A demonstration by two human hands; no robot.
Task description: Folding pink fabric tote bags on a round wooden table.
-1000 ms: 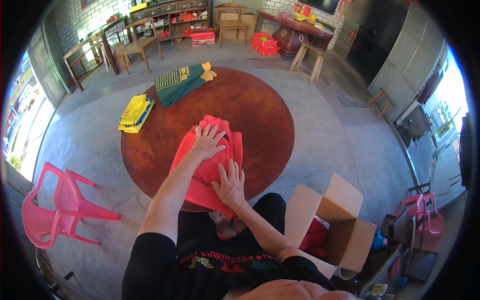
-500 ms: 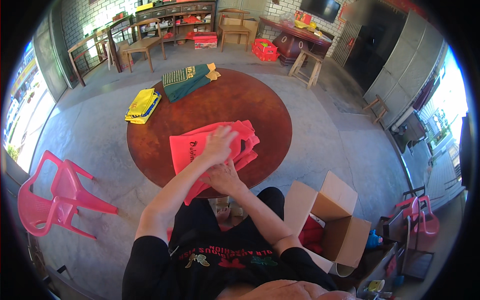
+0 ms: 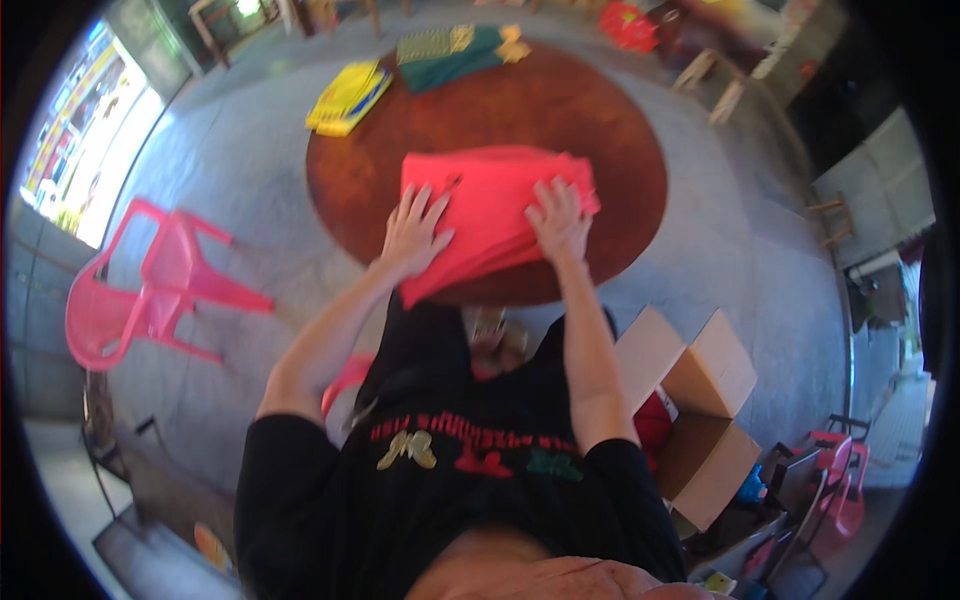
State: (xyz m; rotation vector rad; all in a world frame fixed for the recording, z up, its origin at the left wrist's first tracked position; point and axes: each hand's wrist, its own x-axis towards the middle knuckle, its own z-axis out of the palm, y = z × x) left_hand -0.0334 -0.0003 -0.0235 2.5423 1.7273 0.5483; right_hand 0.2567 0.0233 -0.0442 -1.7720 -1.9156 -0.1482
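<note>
A coral-red folded garment (image 3: 490,205), seemingly a shirt, lies on the near part of a round brown wooden table (image 3: 625,160). My left hand (image 3: 413,235) rests on its left side with fingers spread. On the right side of the cloth, my right hand (image 3: 558,218) lies with its fingers apart. Neither hand grips the fabric. One corner of the cloth points toward me at the table's near edge. Farther back on the table are a folded yellow garment (image 3: 347,100) with blue trim and a dark green one (image 3: 455,62) with yellowish parts.
A pink plastic chair (image 3: 165,265) stands on the left. To the right of my legs is an open cardboard box (image 3: 712,475) holding red cloth (image 3: 655,425). Beyond the table are a wooden stool (image 3: 715,85) and a red container (image 3: 628,27).
My hands, earlier close together over the garment, have moved apart to its two sides. The red cloth now lies flatter and wider. The view has tilted down.
</note>
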